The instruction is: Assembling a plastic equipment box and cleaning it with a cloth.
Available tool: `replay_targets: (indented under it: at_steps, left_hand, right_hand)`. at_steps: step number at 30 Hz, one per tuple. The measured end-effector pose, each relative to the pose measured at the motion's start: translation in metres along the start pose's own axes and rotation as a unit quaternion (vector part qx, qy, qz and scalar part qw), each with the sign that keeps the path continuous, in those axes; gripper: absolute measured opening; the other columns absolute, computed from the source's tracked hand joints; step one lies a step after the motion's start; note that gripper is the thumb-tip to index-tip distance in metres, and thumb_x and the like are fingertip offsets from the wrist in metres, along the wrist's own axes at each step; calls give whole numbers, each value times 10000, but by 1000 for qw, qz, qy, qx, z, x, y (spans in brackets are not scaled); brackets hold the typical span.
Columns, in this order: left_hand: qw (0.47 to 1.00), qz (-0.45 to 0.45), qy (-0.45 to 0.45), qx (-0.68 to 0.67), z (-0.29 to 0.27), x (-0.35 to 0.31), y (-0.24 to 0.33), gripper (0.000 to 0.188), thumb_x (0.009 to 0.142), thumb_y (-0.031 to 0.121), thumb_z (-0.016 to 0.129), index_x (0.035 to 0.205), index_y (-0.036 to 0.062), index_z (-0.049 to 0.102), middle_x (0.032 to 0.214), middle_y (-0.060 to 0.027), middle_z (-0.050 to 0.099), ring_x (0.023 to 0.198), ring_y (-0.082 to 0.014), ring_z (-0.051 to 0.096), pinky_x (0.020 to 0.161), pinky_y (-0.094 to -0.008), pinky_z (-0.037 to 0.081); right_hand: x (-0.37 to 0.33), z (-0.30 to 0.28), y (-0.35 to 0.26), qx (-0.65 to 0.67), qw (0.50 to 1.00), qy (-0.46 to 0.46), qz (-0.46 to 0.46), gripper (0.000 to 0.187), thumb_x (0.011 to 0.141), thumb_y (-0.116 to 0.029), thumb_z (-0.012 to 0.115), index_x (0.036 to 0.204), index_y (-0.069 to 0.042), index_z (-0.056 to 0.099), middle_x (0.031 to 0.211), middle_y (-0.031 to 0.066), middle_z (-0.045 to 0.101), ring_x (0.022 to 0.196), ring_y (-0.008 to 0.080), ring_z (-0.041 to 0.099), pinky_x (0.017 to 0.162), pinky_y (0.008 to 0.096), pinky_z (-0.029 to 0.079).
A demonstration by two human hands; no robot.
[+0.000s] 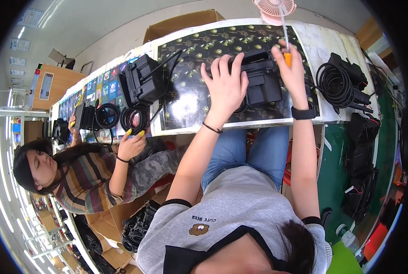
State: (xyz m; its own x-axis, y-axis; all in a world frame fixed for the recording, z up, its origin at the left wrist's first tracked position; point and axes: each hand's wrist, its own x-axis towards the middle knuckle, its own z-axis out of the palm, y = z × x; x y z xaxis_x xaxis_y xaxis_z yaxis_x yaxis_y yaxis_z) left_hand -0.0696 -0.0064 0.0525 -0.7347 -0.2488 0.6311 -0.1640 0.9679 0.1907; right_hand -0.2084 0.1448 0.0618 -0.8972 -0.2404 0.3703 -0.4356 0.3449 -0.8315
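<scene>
A black plastic box [263, 84] with a raised lid-like part along its far side lies on the dark patterned mat. My left hand [226, 86] rests on its left end, fingers spread, with the box's edge between index finger and thumb. Beyond the box's right side, my right hand [294, 75] holds a screwdriver [287, 58] by its orange handle. The shaft points away from me, toward a small pink fan [275, 10], and its tip overlaps the fan in view. Part of the box is hidden under my left hand.
Another black box [144, 80] with cables stands left on the table; a coiled black cable [334, 84] with black parts lies right. A co-worker [99, 173] at the left handles a black device [85, 116] and cable. Black parts [361, 160] lie on a green surface at the right.
</scene>
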Motion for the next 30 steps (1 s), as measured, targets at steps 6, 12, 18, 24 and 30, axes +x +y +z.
replay_targets:
  at_steps: [6, 12, 18, 24, 30]
  left_hand:
    - [1000, 5, 6, 7, -5, -4, 3, 494, 910, 242, 634, 1394, 219, 537, 1289, -89, 509, 1241, -287, 467, 1109, -623, 245]
    - [999, -12, -11, -30, 5, 9, -8, 428, 938, 219, 611, 1364, 211, 570, 1257, -62, 559, 1228, -262, 493, 1111, -562, 271]
    - [1000, -9, -8, -28, 8, 8, -9, 407, 956, 266, 602, 1361, 228, 579, 1279, -57, 564, 1250, -262, 486, 1122, -551, 256]
    - [999, 1, -12, -43, 11, 9, -13, 465, 933, 387, 635, 1364, 224, 574, 1278, -57, 556, 1254, -272, 479, 1127, -569, 236]
    - [999, 18, -11, -35, 12, 11, -14, 594, 879, 514, 684, 1380, 217, 567, 1272, -68, 558, 1233, -285, 495, 1116, -570, 254]
  right_hand:
    - [18, 22, -37, -217, 971, 20, -103, 398, 987, -375, 587, 1284, -110, 592, 1074, 165, 660, 994, 363, 660, 819, 461, 544]
    - [-1, 29, -21, -267, 954, 22, -135, 296, 1027, -256, 521, 1283, -113, 567, 1016, 172, 648, 960, 390, 654, 767, 493, 553]
    - [-3, 30, -10, -247, 957, 49, -143, 296, 1027, -238, 529, 1294, -114, 555, 992, 169, 640, 932, 375, 655, 753, 488, 550]
    - [-2, 33, -9, -245, 952, 76, -169, 316, 1032, -233, 524, 1329, -125, 540, 1022, 162, 648, 962, 378, 647, 780, 483, 536]
    - [-3, 34, -11, -240, 951, 89, -173, 277, 1025, -223, 530, 1280, -116, 546, 1003, 152, 639, 951, 381, 646, 752, 490, 541]
